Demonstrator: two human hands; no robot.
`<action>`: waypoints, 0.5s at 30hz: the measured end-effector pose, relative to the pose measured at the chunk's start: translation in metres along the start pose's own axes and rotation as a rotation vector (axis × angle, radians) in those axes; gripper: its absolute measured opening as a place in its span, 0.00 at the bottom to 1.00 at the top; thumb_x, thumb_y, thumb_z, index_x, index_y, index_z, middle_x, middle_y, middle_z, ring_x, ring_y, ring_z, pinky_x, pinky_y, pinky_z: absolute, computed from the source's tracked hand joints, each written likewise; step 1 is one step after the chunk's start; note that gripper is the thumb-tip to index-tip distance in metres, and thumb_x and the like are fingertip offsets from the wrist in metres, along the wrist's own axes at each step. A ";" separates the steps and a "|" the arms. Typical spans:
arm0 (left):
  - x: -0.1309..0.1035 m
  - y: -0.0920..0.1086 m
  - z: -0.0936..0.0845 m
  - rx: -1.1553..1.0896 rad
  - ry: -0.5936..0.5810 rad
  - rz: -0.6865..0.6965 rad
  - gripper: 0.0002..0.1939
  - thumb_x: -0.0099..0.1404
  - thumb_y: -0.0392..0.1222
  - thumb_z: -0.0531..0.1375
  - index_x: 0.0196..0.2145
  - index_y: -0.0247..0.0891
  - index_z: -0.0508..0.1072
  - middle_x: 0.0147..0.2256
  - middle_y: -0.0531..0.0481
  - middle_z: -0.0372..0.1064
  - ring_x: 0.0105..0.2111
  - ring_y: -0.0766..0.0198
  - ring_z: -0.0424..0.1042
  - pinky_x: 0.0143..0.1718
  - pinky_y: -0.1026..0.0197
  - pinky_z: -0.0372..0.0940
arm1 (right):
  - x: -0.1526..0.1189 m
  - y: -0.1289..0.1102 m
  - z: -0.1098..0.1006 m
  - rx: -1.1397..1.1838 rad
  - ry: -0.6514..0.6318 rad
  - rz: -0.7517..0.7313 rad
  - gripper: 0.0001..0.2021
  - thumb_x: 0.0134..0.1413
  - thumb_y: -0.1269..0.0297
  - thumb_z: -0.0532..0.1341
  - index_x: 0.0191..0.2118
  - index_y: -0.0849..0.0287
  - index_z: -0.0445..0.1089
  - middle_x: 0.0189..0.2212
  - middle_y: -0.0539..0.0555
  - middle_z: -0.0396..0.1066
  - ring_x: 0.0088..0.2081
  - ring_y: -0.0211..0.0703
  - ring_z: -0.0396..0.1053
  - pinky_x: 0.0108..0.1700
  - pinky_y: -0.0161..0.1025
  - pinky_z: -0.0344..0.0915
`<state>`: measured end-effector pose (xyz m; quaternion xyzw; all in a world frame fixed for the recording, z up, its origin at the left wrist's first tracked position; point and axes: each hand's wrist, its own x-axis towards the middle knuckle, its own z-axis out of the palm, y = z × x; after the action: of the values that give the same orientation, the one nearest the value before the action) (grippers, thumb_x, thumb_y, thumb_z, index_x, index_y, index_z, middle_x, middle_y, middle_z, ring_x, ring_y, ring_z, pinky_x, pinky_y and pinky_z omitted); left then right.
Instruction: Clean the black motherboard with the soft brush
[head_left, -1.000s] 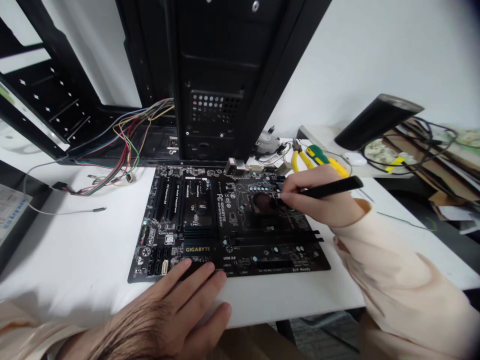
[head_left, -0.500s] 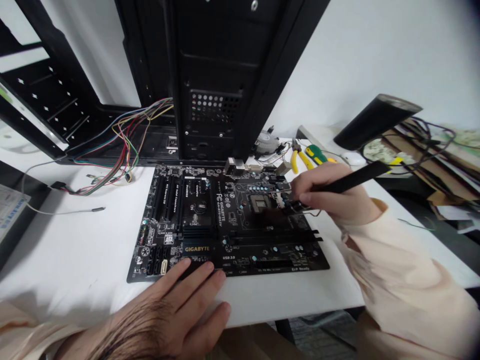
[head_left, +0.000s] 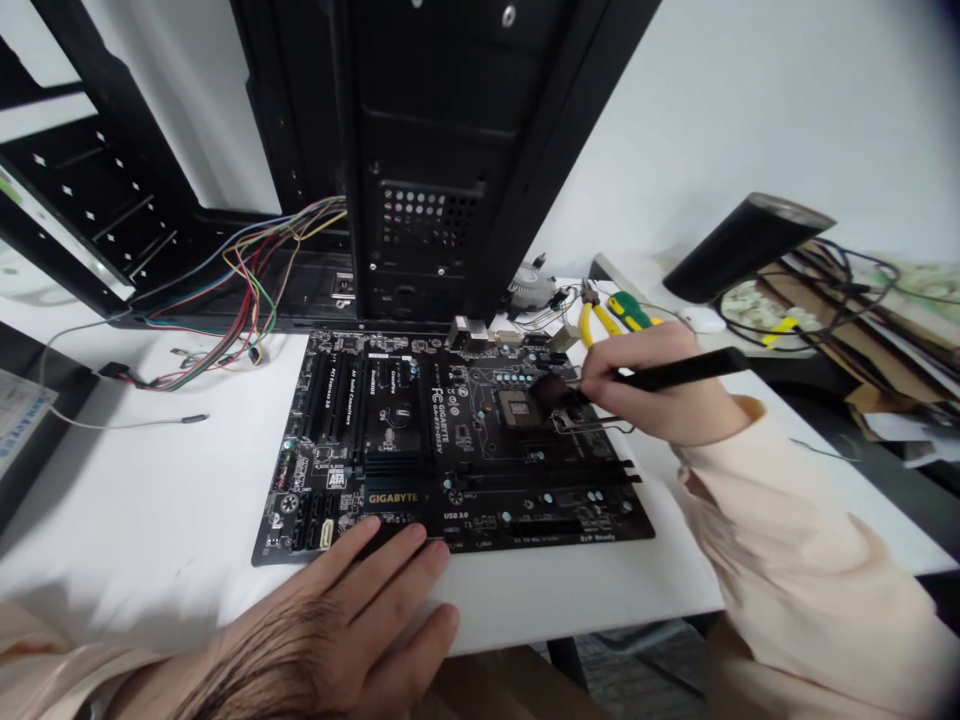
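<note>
A black motherboard (head_left: pixel 487 520) marked GIGABYTE lies flat on the white table. My right hand (head_left: pixel 645 380) is closed around a black-handled brush (head_left: pixel 686 372), its dark bristles over the right side of the CPU socket (head_left: pixel 517 408). The bristle tip is blurred. A metal lever frame stands raised beside the socket, under my fingers. My left hand (head_left: pixel 375 610) rests with fingers spread on the near edge of the board, below the GIGABYTE heatsink (head_left: pixel 394 480), and holds nothing.
Behind the board stands a black computer case (head_left: pixel 435 90), with colored wires (head_left: pixel 247 290) trailing out to the left. A fan cooler (head_left: pixel 529 287), pliers (head_left: pixel 600 315) and a green-yellow tool (head_left: pixel 628 308) lie behind. Cardboard and cables (head_left: pixel 840 290) are at the right.
The brush in my right hand has moved up and swung to a flatter angle, uncovering more of the socket's lower right side. My left hand stays in place.
</note>
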<state>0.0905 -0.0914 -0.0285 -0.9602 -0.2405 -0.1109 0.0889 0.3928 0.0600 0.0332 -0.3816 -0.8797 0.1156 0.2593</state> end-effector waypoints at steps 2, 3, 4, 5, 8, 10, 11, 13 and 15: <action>-0.001 0.002 0.002 -0.023 0.017 -0.033 0.17 0.72 0.39 0.45 0.55 0.42 0.65 0.54 0.46 0.67 0.57 0.53 0.62 0.63 0.45 0.41 | 0.000 0.001 0.000 0.102 -0.099 -0.038 0.11 0.45 0.70 0.57 0.15 0.58 0.63 0.10 0.45 0.58 0.14 0.31 0.53 0.17 0.33 0.49; -0.001 0.003 0.004 -0.034 0.019 -0.029 0.17 0.72 0.40 0.45 0.55 0.42 0.65 0.54 0.45 0.66 0.57 0.52 0.62 0.63 0.45 0.40 | 0.000 0.002 0.000 0.149 -0.103 -0.038 0.11 0.46 0.70 0.57 0.15 0.58 0.63 0.10 0.45 0.58 0.14 0.30 0.53 0.17 0.32 0.48; -0.001 0.004 0.006 -0.041 0.028 -0.037 0.17 0.72 0.40 0.46 0.55 0.41 0.65 0.54 0.44 0.66 0.57 0.52 0.62 0.63 0.45 0.39 | 0.001 0.003 -0.001 0.173 -0.070 -0.027 0.11 0.46 0.70 0.57 0.16 0.58 0.63 0.11 0.45 0.59 0.14 0.30 0.54 0.17 0.32 0.49; -0.001 0.005 0.007 -0.043 0.039 -0.039 0.16 0.72 0.40 0.46 0.54 0.41 0.65 0.54 0.44 0.66 0.57 0.52 0.63 0.63 0.44 0.39 | 0.001 0.004 -0.001 0.175 -0.024 -0.007 0.11 0.46 0.70 0.57 0.17 0.58 0.64 0.12 0.46 0.61 0.15 0.30 0.55 0.17 0.32 0.50; -0.001 0.007 0.009 -0.031 0.066 -0.066 0.14 0.72 0.38 0.49 0.53 0.43 0.67 0.54 0.45 0.67 0.56 0.53 0.64 0.63 0.45 0.42 | 0.000 0.005 -0.003 0.121 0.021 0.052 0.09 0.43 0.72 0.57 0.17 0.59 0.65 0.13 0.46 0.62 0.16 0.31 0.57 0.19 0.32 0.52; -0.001 0.008 0.008 -0.040 0.051 -0.097 0.13 0.72 0.37 0.51 0.52 0.44 0.67 0.55 0.46 0.67 0.57 0.54 0.63 0.63 0.46 0.45 | -0.001 0.004 -0.003 0.149 -0.118 0.053 0.10 0.42 0.72 0.56 0.15 0.58 0.64 0.11 0.45 0.59 0.15 0.31 0.55 0.18 0.33 0.49; 0.000 0.008 0.007 -0.050 0.039 -0.107 0.13 0.72 0.37 0.52 0.52 0.45 0.67 0.55 0.47 0.66 0.57 0.55 0.63 0.62 0.46 0.46 | -0.002 0.002 -0.004 0.188 -0.187 0.050 0.11 0.43 0.71 0.56 0.14 0.58 0.63 0.11 0.45 0.57 0.15 0.31 0.53 0.17 0.33 0.47; 0.000 0.009 0.005 -0.061 0.022 -0.118 0.14 0.71 0.38 0.53 0.53 0.45 0.67 0.55 0.48 0.66 0.58 0.55 0.62 0.62 0.47 0.48 | -0.002 -0.003 -0.004 0.263 -0.235 0.054 0.12 0.46 0.68 0.56 0.15 0.58 0.63 0.11 0.46 0.57 0.15 0.31 0.53 0.17 0.34 0.47; 0.001 0.009 0.004 -0.066 0.016 -0.125 0.14 0.71 0.38 0.54 0.53 0.46 0.67 0.55 0.48 0.66 0.58 0.56 0.61 0.62 0.47 0.48 | -0.002 -0.009 -0.002 0.289 -0.146 0.058 0.10 0.48 0.67 0.57 0.18 0.58 0.65 0.13 0.47 0.61 0.17 0.32 0.57 0.19 0.34 0.51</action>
<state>0.0963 -0.0984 -0.0331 -0.9448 -0.2955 -0.1318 0.0520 0.3897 0.0521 0.0374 -0.3563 -0.8590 0.2755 0.2435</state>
